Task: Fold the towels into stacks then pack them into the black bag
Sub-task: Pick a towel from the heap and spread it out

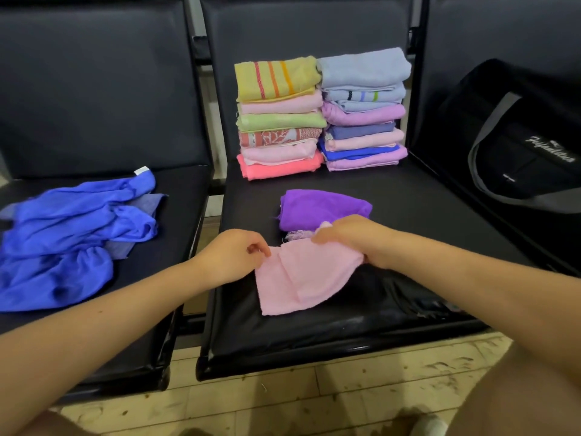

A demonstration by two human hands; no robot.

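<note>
2 towel stacks behind hands

Place: a waiting area or public hall is suggested, not a home.
Seating: black padded seats are joined in a row, with upright backrests on a shared frame.
Floor: worn, scuffed pale tiles are seen below the seats.

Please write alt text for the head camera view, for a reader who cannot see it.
Both hands, left hand and right hand, pinch a pink towel on a black seat. Behind it lie a purple towel and two folded stacks; a black bag stands at right.
</note>
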